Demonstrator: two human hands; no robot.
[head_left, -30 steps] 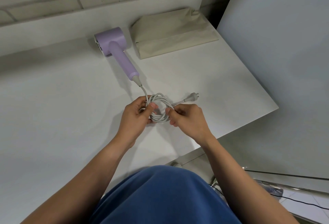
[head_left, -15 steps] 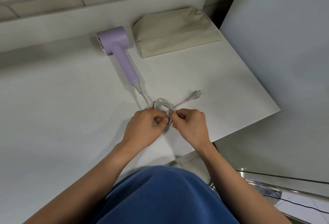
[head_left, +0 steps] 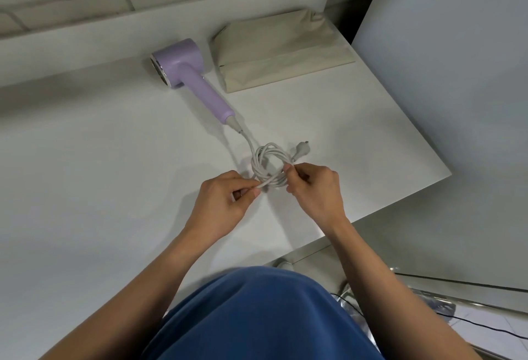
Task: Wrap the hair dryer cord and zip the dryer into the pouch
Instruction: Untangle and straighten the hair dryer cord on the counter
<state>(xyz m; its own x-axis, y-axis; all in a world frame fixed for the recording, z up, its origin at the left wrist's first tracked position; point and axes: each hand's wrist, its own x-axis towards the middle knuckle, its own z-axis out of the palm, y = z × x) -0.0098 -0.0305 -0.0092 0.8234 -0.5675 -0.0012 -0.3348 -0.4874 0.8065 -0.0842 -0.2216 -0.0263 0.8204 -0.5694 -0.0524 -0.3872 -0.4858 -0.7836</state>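
A lilac hair dryer lies on the white table, handle pointing toward me. Its white cord is coiled into a small loop just in front of the handle, and the plug sticks out to the right of the coil. My left hand pinches a strand at the coil's lower left. On the right side of the coil, my right hand pinches the bundle of loops. A beige fabric pouch lies flat behind the dryer to its right.
A brick wall with a white ledge runs along the back. The table's right edge slants close to my right hand, beside a large grey panel. Below the edge are a shiny metal piece and a black cable on the floor.
My hands have drawn apart: the left now pulls a strand out to the lower left while the right holds the coil. The coil is wider and the plug sits closer to it.
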